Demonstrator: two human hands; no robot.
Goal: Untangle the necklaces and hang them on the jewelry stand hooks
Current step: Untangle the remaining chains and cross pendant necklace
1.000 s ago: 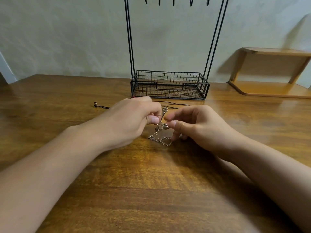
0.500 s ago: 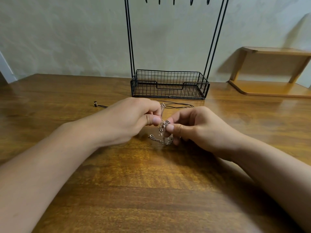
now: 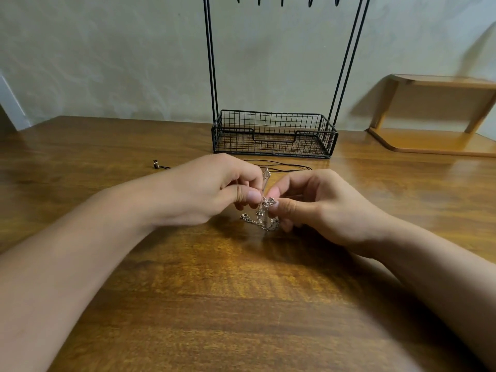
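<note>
Untangling step, nothing hung yet. Both hands work a silver chain necklace (image 3: 264,210) in front of the jewelry stand (image 3: 273,135), over the table (image 3: 241,304).

Left hand (image 3: 214,191): thumb and forefinger pinch the chain close to its charm, other fingers curled. Right hand (image 3: 316,205): thumb and forefinger pinch the chain from the other side, just beside the left pinch. One length of chain sticks up between the two hands; a slack loop with the clasp droops below them toward the table, cannot tell if it touches.

Second necklace, a black cord (image 3: 281,165), lies flat on the table between the hands and the stand's wire basket, one end with a small bead (image 3: 155,163) off to the left of the stand. Can't tell whether cord and chain are crossed under the hands.

Hooks (image 3: 281,0) at the top of the stand look bare; only their tips show.

Next, my read: ease the pinches apart gently to open the knot, find the free end, feed it back through. Pulling hard likely tightens it. Then lift to a hook.
</note>
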